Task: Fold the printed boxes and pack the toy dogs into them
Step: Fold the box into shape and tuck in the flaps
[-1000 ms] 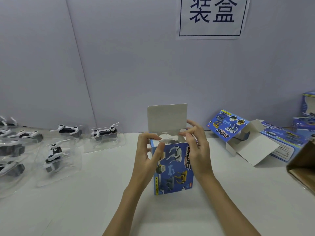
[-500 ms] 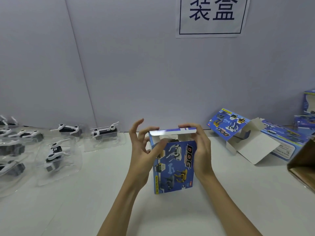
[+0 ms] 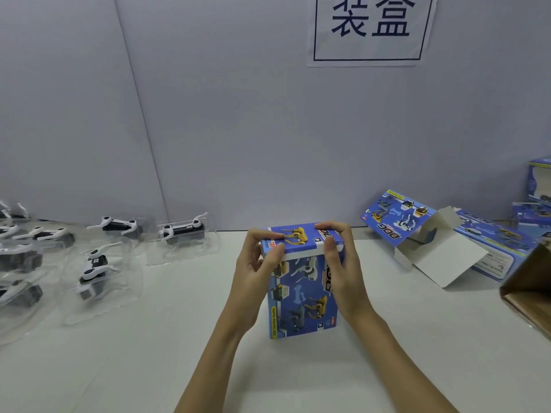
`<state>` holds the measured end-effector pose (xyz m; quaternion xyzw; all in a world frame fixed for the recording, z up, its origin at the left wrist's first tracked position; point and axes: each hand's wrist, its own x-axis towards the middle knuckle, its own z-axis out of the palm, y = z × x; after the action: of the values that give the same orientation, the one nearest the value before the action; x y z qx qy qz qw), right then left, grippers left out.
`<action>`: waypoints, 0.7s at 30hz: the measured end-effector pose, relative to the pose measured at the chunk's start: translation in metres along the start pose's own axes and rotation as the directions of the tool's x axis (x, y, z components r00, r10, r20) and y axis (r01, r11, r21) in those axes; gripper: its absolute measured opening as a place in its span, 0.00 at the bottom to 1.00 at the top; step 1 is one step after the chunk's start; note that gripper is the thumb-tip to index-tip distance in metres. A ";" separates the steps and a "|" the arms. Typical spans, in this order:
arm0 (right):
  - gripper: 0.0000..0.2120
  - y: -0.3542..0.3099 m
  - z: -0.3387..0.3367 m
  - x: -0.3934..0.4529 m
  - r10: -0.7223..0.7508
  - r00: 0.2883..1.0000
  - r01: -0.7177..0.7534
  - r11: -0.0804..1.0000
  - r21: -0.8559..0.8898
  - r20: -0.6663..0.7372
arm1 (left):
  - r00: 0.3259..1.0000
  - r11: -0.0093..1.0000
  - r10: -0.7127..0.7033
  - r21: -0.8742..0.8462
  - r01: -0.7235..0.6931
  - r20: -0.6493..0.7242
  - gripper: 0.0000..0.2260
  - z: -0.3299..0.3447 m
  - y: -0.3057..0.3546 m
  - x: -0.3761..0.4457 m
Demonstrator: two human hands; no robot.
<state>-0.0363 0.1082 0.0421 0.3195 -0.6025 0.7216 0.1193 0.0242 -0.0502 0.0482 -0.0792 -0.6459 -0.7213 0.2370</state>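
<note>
Toy dogs (image 3: 92, 268) in clear trays lie at the table's (image 3: 179, 338) left edge, well apart from the hands. At centre, the box (image 3: 301, 296) stands upright on the table, its lid (image 3: 298, 238) folded down with a white strip showing under the front edge. Left hand (image 3: 256, 272) grips the lid's left end, thumb on the front edge. Right hand (image 3: 343, 269) grips the right end, fingers curled over the top. Further right, an open box (image 3: 423, 234) lies on its side.
</note>
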 end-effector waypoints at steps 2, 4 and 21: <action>0.22 0.001 0.000 0.001 -0.007 1.000 0.007 0.999 -0.031 0.001 | 0.998 0.997 0.055 0.059 -0.054 -0.013 0.20 0.004 -0.003 -0.002; 0.22 0.002 0.000 0.001 -0.016 1.000 0.015 0.999 -0.049 -0.005 | 0.990 0.983 0.138 0.125 -0.131 -0.044 0.15 0.009 -0.010 -0.005; 0.17 0.004 0.005 -0.001 -0.016 0.999 0.015 1.000 -0.028 -0.051 | 0.974 0.985 0.170 0.059 -0.163 -0.148 0.20 0.023 -0.020 -0.007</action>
<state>-0.0360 0.1024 0.0393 0.3040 -0.6066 0.7202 0.1444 0.0167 -0.0252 0.0306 -0.0722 -0.6338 -0.6876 0.3468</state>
